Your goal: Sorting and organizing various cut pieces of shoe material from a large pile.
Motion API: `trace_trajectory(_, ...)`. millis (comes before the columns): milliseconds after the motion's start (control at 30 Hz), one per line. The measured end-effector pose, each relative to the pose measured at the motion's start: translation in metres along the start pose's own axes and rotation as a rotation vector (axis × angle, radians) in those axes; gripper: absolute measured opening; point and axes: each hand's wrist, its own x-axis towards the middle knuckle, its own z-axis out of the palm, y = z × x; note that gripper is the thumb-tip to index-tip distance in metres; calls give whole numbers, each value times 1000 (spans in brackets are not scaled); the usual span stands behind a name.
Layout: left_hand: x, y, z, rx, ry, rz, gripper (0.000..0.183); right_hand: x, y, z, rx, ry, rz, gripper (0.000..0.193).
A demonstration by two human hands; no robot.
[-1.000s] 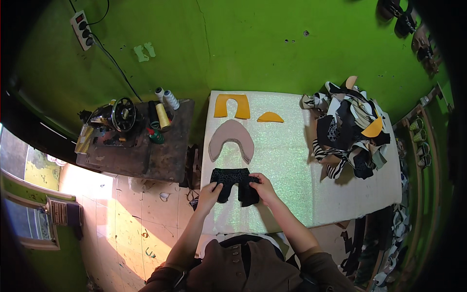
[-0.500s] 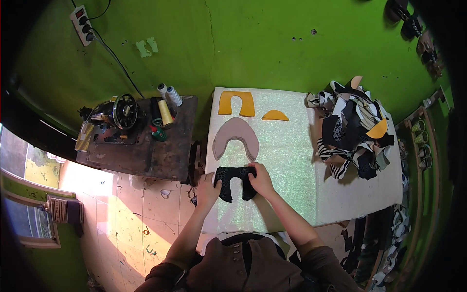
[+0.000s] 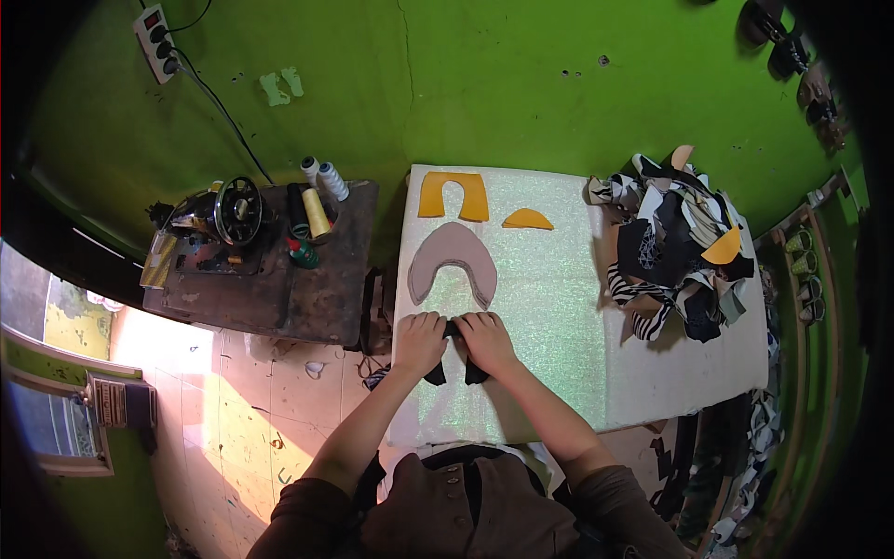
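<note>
Both hands are on a black U-shaped cut piece [image 3: 453, 330] at the table's near left part, its two legs pointing toward me. My left hand [image 3: 421, 341] is closed over its upper left part, and my right hand [image 3: 485, 343] over its upper right. Most of the piece is hidden beneath my hands; a narrow bit of the bend and the leg ends show. Just beyond my fingers lies a stack of mauve curved pieces [image 3: 430, 252]. Farther back are a yellow U-shaped piece [image 3: 431, 197] and a small yellow half-moon piece [image 3: 527, 220].
A heap of mixed scraps [image 3: 663, 224] covers the right side of the white-covered table [image 3: 559, 373]. To the left stands a sewing machine [image 3: 209, 219] on a dark wooden table [image 3: 321, 298], with thread spools [image 3: 317, 214] and a green bottle [image 3: 302, 253]. Behind is a green wall.
My hands have come closer together, from the sides of the black piece onto its upper bend. They now cover more of it.
</note>
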Motion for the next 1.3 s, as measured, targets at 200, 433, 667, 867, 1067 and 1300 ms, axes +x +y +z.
trace_trajectory(200, 1, 0, -4, -14, 28, 10, 43, 3, -1, -4, 11, 32, -8, 33)
trace_trajectory(433, -3, 5, 0, 65, 34, -13, 43, -1, 1, -1, -9, 52, -59, 42)
trace_trajectory(667, -34, 16, 11, 184, -11, 8, 59, -29, -11, 8, 22, -27, 63, 55)
trace_trajectory(867, -37, 16, 13, 211, -67, -18, 61, -31, -9, 11, -27, -55, 57, 60)
trace_trajectory(1067, -45, 20, 0, -33, 155, -166, 57, -43, -15, 3, 303, 148, 290, 54)
trace_trajectory(1300, -46, 28, -3, -352, 104, -440, 52, -46, -28, 26, 692, 283, 850, 56)
